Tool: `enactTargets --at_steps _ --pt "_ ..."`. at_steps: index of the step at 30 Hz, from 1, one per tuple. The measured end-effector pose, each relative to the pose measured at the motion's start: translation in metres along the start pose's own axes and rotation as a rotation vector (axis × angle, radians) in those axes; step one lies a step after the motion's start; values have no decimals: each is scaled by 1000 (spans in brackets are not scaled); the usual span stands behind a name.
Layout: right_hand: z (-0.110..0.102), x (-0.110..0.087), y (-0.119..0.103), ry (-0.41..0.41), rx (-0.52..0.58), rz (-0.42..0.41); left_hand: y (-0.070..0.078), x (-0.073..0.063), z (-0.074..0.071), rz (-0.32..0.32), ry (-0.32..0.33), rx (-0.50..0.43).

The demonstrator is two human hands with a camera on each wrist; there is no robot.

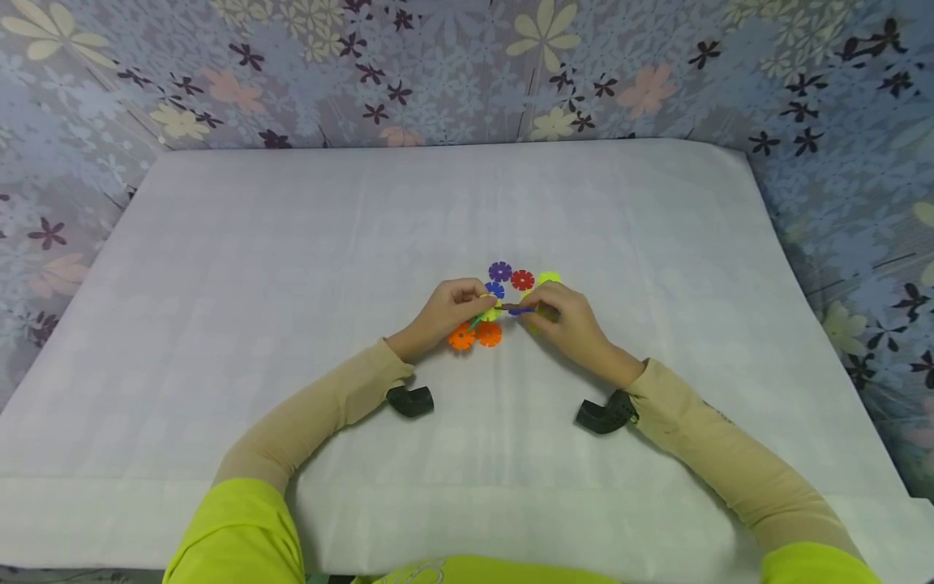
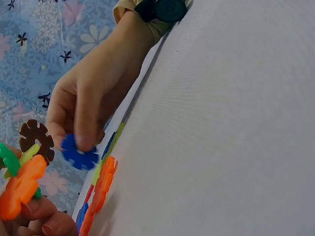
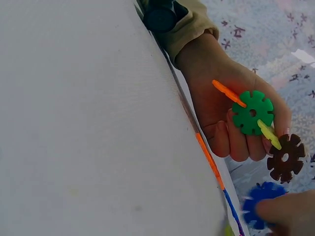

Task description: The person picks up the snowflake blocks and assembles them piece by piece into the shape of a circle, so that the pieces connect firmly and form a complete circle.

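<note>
In the head view my left hand (image 1: 447,315) grips a short chain of notched plastic snowflake discs. The right wrist view shows that chain in the left hand (image 3: 209,93): an orange disc (image 3: 228,92) seen edge-on, a green disc (image 3: 264,110), a yellow disc (image 3: 268,133) and a brown disc (image 3: 294,156) at the end. Between thumb and finger my right hand (image 1: 576,326) pinches a blue disc (image 2: 78,158), notched like the others. The blue disc is close to the brown one; whether they touch I cannot tell.
Loose discs lie on the white-covered table (image 1: 292,243) around my hands: purple (image 1: 499,264), red (image 1: 521,273), blue (image 1: 494,285), yellow (image 1: 549,276) and orange (image 1: 489,333). Dark wrist mounts (image 1: 412,402) hang under both sleeves. Flower-patterned cloth (image 1: 452,73) stands behind the table.
</note>
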State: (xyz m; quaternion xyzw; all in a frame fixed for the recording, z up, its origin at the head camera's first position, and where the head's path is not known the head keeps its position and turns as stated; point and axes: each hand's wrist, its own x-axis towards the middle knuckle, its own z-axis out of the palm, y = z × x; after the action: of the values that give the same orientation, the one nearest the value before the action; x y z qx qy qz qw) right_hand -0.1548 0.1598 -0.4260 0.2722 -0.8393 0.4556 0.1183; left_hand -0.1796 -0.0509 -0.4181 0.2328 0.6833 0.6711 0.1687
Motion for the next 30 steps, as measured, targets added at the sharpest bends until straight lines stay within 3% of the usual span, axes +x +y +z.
enactTargets --at_steps 5,11,16,23,30 --pt "-2 0 -4 95 198 75 0 0 0 5 33 -6" --pt "-11 4 -27 2 353 181 -1 0 1 8 38 -4" --pt "-12 4 -29 -18 428 173 0 1 1 -11 52 -10" --pt "-9 3 -24 45 545 156 2 0 1 -20 34 -16" --pt "-5 -1 -7 77 575 131 1 1 1 -13 34 2"
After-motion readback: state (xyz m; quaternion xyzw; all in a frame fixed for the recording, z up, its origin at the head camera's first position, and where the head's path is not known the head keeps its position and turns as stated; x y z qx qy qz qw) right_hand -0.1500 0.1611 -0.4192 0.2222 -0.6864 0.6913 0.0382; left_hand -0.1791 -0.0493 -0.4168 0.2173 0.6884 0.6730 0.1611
